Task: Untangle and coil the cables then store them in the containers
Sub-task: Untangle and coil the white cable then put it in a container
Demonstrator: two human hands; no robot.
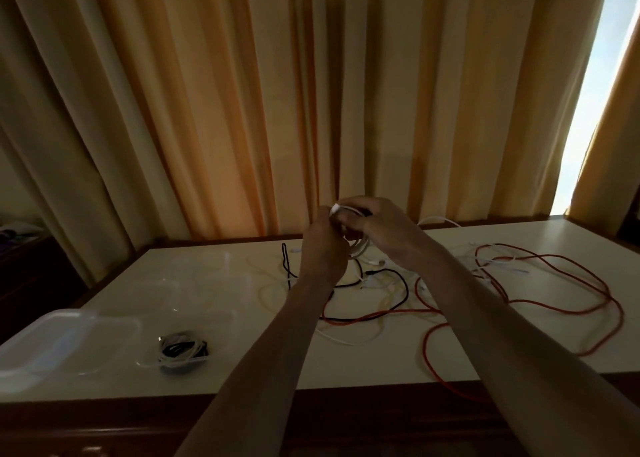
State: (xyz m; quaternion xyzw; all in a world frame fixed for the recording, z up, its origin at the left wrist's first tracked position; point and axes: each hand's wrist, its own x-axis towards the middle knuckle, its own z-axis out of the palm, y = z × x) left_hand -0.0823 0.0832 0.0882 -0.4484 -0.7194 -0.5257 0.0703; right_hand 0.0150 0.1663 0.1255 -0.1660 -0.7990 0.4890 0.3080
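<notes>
Both forearms reach out over the table (pixel 346 363), and above its far side the left hand (pixel 323 248) and right hand (pixel 377 228) are each curled round a white cable (pixel 353 245), gripping a small coil of it held in the air. Below lie a red cable (pixel 519 306) and a black cable (pixel 398 280), tangled with other white ones, while a finished bundle (pixel 181 351) sits in a clear container (pixel 194 283) on the left. If the tail is snagged in that tangle, pulling may drag the heap or loosen the coil.
</notes>
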